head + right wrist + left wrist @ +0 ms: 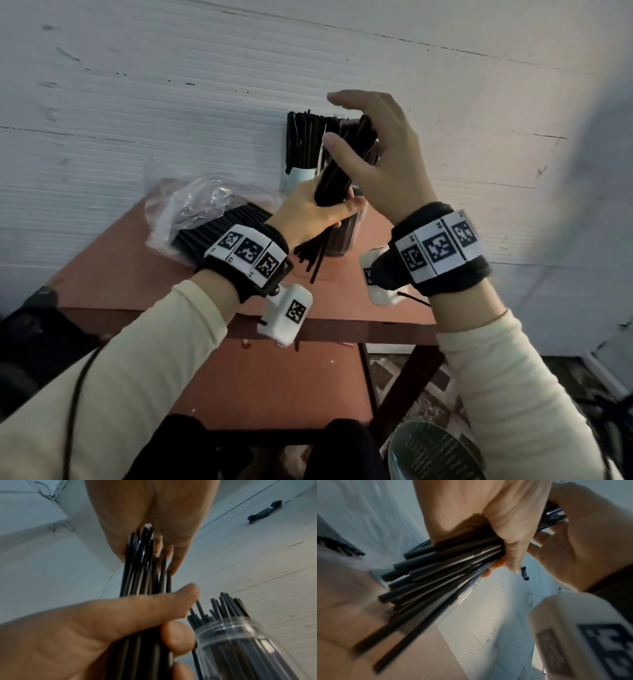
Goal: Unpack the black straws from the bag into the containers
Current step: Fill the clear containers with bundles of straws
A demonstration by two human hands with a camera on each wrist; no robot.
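My left hand (pixel 327 205) grips a thick bundle of black straws (pixel 342 164) around its lower part, held upright above the table. My right hand (pixel 346 130) holds the bundle's top end between thumb and fingers, with the index finger stretched out above. In the left wrist view the left hand (pixel 505 555) is wrapped round the straw bundle (pixel 436 574). Just below the hands stands a clear jar (pixel 240 642) with straws in it. A pale cup (pixel 298 174) full of straws stands by the wall. The clear plastic bag (pixel 205 212) with more straws lies at the left.
All of this sits on a small reddish-brown table (pixel 137 274) pushed against a white wall (pixel 171 102). A few loose straws (pixel 315 253) lie beside the jar. A metal bowl (pixel 435 452) sits low at the right, beside my knees.
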